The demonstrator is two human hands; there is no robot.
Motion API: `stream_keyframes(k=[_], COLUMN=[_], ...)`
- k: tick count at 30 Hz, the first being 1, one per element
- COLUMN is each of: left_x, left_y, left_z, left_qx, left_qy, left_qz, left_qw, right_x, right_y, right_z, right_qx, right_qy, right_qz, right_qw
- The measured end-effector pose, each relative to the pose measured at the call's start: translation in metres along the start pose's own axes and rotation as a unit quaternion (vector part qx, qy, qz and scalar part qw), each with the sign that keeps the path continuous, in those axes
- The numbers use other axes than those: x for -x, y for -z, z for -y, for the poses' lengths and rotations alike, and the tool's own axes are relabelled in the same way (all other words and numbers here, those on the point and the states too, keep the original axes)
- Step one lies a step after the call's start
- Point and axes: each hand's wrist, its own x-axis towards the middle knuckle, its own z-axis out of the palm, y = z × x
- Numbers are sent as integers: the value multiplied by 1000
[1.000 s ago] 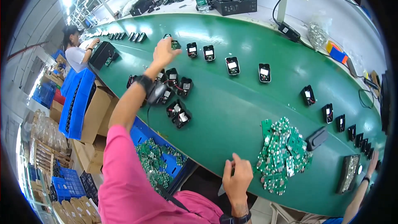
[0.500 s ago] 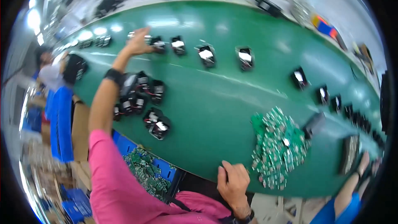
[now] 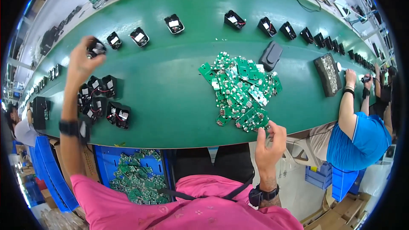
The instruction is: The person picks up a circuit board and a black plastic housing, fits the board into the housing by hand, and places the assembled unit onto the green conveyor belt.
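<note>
My left hand is at the far left of the green workbench, its fingers closed round a small black plastic housing. Below it sits a cluster of similar black housings with red wires. At the bench's near edge, my right hand has thumb and forefinger apart, beside the lower edge of a heap of green circuit boards. Whether its fingertips touch a board I cannot tell. A row of black housings with white parts inside, one being a housing, runs along the bench's far side.
A dark grey plastic case lies behind the heap. To the right is a long dark block, close to the arm of a co-worker in blue. A blue bin with more boards sits below the bench. Another person is at far left.
My view has turned to the right. My left hand, earlier over the row's left end, now holds a housing. My right hand has come up to the heap of boards and its fingers have spread.
</note>
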Motion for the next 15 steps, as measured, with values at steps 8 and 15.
stream_keyframes(k=[8,15], left_x=[173,204], left_y=[-107,-134], left_z=[-172,-181], left_qx=[53,114], left_qy=[-151,-116], left_qz=[126,91], left_qw=[979,983], right_x=[-126,-149], right_y=[-57,-95], right_z=[51,35], right_qx=[47,-25], right_qy=[-41,-88], right_qz=[182,197], right_qw=[981,976])
